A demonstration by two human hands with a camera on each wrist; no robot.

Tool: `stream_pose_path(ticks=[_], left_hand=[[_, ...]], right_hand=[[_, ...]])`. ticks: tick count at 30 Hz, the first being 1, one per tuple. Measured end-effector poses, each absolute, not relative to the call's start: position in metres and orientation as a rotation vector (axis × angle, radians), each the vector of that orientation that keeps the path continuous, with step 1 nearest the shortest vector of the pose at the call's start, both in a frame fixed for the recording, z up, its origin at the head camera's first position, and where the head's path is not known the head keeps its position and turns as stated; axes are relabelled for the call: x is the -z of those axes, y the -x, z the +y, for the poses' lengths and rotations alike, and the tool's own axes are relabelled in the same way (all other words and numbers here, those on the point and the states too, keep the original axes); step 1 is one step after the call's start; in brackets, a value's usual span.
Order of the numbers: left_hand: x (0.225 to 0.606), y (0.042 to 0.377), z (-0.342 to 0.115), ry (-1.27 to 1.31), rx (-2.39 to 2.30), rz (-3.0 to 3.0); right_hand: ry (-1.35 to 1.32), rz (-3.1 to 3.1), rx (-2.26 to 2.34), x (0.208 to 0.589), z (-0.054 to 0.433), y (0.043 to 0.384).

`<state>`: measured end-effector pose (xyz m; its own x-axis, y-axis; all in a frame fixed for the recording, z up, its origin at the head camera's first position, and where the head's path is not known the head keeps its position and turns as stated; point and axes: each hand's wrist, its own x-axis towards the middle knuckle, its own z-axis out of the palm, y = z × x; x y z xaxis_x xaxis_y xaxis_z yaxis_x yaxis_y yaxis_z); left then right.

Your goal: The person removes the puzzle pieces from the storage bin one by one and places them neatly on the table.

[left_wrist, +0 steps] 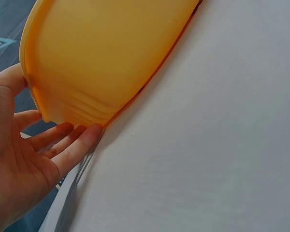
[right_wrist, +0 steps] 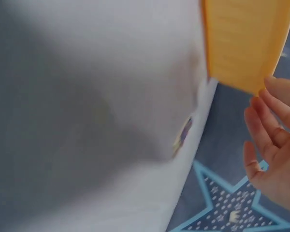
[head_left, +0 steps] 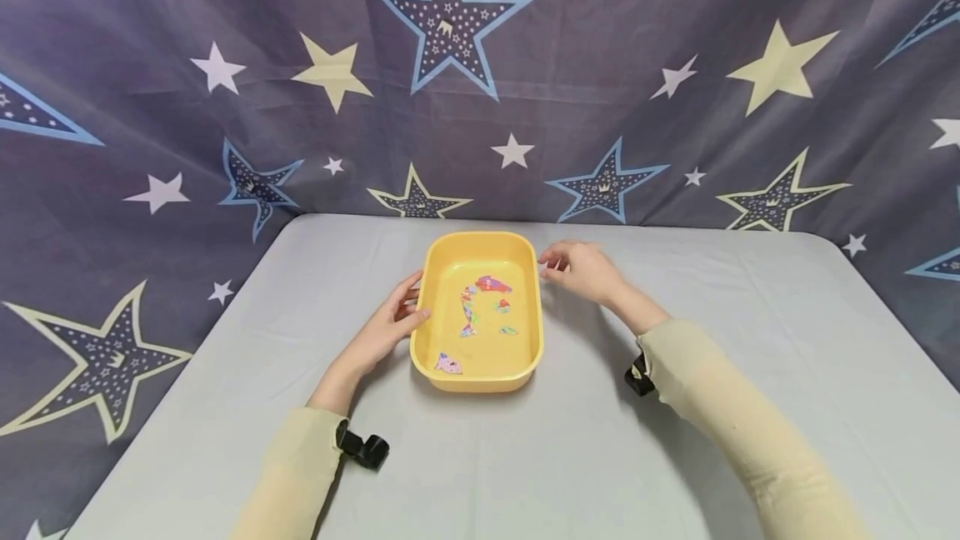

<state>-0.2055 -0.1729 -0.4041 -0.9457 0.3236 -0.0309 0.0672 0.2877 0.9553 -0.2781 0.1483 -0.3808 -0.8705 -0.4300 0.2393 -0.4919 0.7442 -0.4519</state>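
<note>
A yellow tub (head_left: pixel 480 386) stands on the table with several small flat colourful pieces on its floor. A red and purple piece (head_left: pixel 495 284) lies toward the far end, a lilac piece (head_left: pixel 448 364) in the near left corner. My left hand (head_left: pixel 390 319) holds the tub's left side, its thumb at the rim and its fingers along the outer wall (left_wrist: pixel 96 72). Beside the tub's far right side is my right hand (head_left: pixel 588 271), fingers loosely bent, thumb tip right at the rim in the right wrist view. A small colourful piece (right_wrist: pixel 182 137) lies on the table near that hand.
The table (head_left: pixel 750 340) has a pale grey cloth and rounded far corners. A dark curtain (head_left: pixel 555 65) with stars hangs behind it and down the left and right sides. Black bands with small mounts (head_left: pixel 363 447) sit on both wrists.
</note>
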Motion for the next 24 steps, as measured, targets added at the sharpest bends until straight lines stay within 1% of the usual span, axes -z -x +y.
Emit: stream_pose_path(ticks=[5,11,18,24], left_hand=[[0.423,0.217,-0.178,-0.359,-1.718,2.348],[0.426,0.217,-0.178,-0.354,-1.711,2.369],[0.422,0.217,-0.177,-0.339,-1.718,2.358],[0.406,0.207,-0.173,-0.35,-1.714,2.346]], right_hand=[[-0.749,-2.752,-0.839,0.372,0.139,0.271],[-0.851,-2.702,-0.844,0.363,0.122,0.261],[-0.944,-2.695,-0.843,0.359,0.102,0.25],[-1.073,-2.71,-0.851,0.361,0.087,0.24]])
